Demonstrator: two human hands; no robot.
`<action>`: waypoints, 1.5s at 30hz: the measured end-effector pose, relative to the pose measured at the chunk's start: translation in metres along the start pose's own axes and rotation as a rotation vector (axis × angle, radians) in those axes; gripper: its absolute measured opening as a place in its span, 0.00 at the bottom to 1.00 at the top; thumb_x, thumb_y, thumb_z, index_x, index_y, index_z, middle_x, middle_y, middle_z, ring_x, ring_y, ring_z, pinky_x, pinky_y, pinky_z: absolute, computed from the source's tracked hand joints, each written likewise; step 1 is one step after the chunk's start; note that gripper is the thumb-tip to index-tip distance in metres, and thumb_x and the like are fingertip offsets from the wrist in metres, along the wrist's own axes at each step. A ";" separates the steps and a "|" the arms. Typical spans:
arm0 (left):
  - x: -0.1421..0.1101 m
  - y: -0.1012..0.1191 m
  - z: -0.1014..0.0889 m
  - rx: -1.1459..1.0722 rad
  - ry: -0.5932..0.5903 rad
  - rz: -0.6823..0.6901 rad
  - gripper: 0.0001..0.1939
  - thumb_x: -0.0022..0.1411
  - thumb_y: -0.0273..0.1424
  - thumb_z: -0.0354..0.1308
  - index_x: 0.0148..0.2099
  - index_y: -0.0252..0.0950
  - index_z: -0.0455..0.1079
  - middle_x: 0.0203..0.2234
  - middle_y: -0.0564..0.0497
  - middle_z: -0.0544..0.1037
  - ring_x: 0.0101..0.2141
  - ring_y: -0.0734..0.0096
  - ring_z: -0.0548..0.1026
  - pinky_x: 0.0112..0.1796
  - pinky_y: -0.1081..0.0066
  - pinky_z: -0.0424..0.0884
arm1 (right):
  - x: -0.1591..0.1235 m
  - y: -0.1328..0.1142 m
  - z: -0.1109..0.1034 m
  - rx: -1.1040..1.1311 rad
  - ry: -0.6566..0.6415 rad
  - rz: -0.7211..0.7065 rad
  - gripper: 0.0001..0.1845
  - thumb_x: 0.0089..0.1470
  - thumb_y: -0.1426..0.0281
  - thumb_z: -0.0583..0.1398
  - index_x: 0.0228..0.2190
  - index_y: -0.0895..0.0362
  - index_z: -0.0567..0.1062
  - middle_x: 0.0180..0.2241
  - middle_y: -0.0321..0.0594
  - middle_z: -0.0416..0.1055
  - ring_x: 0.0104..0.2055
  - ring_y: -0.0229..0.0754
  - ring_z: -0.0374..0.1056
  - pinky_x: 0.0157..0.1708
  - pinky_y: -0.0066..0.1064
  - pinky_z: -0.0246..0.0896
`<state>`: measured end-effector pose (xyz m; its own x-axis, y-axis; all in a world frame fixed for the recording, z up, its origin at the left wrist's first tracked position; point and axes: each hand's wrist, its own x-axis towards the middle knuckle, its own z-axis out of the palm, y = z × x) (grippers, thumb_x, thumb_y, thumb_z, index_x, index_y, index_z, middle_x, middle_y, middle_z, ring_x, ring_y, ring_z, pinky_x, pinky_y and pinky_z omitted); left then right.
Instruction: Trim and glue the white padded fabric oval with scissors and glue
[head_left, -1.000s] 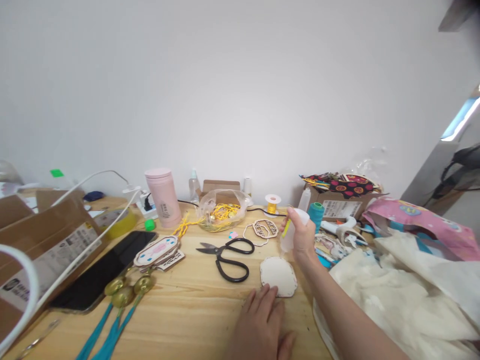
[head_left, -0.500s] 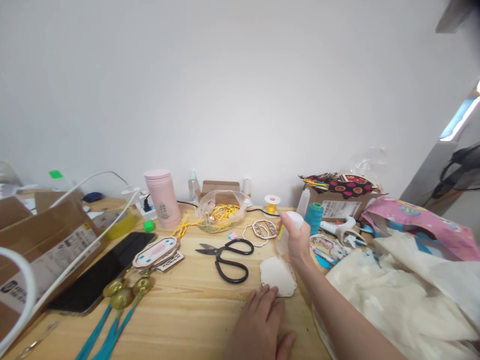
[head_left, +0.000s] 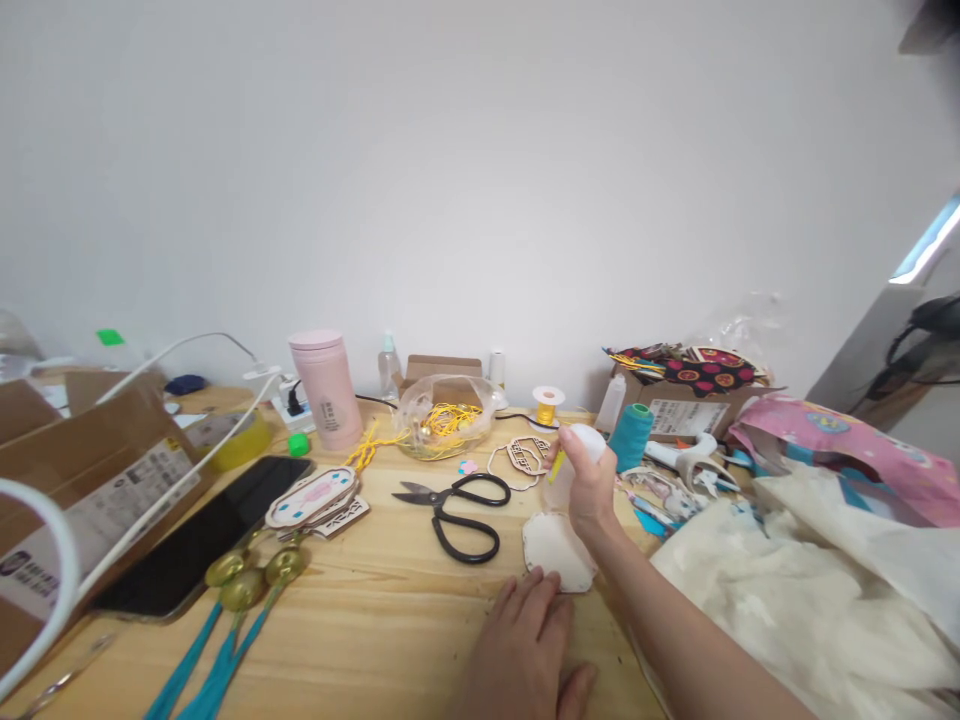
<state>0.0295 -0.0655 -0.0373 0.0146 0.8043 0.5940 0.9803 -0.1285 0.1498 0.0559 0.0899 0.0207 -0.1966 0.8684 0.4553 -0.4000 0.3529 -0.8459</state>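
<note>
By the right grip (head_left: 590, 487), closed around it, a translucent bottle (head_left: 557, 487) is held at a tilt, its white base raised, over the top edge of a pale scalloped plaque (head_left: 556, 550). Whether the plaque is touched by the bottle's lower end cannot be told. Nothing is clasped by the left grip (head_left: 517, 640); it is laid open, palm down, with its fingertips on the plaque's lower edge. The plaque is seen lying on the wooden bench (head_left: 375, 620), right of centre in the lower half of the frame. Black-handled scissors (head_left: 436, 499) are placed left of it, blades slightly parted. A teal thread cone (head_left: 631, 436) is stood just beyond the bottle, and cream cloth (head_left: 795, 590) is heaped at lower right.
</note>
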 end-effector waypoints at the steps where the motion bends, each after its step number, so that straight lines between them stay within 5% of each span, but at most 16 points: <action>1: 0.000 0.000 0.000 0.001 -0.006 -0.002 0.19 0.49 0.41 0.57 0.41 0.35 0.71 0.40 0.46 0.76 0.40 0.57 0.73 0.39 0.62 0.72 | 0.000 0.001 0.000 0.005 0.000 0.001 0.16 0.45 0.61 0.58 0.14 0.58 0.67 0.13 0.31 0.62 0.18 0.35 0.58 0.22 0.28 0.54; 24: -0.002 0.000 0.001 -0.022 -0.033 -0.016 0.20 0.50 0.40 0.56 0.42 0.35 0.69 0.41 0.47 0.76 0.42 0.60 0.72 0.41 0.63 0.71 | -0.018 -0.007 0.015 0.068 -0.145 0.080 0.16 0.46 0.61 0.57 0.15 0.58 0.67 0.14 0.32 0.63 0.19 0.35 0.59 0.22 0.27 0.55; 35: -0.003 0.000 0.004 -0.015 -0.007 -0.025 0.19 0.50 0.40 0.56 0.42 0.35 0.69 0.41 0.47 0.76 0.41 0.60 0.72 0.41 0.62 0.70 | -0.003 -0.001 0.003 0.069 -0.038 0.064 0.17 0.45 0.61 0.58 0.14 0.57 0.65 0.13 0.31 0.61 0.19 0.36 0.60 0.21 0.28 0.55; 45: -0.003 -0.002 0.003 -0.028 -0.045 -0.018 0.20 0.50 0.41 0.56 0.43 0.35 0.69 0.42 0.47 0.75 0.43 0.60 0.71 0.42 0.63 0.69 | -0.015 -0.006 0.013 0.098 -0.095 0.125 0.17 0.47 0.61 0.57 0.15 0.58 0.66 0.13 0.32 0.63 0.18 0.36 0.59 0.21 0.27 0.55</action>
<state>0.0286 -0.0659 -0.0421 0.0063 0.8318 0.5550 0.9746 -0.1293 0.1827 0.0494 0.0705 0.0226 -0.3318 0.8649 0.3767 -0.4519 0.2048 -0.8683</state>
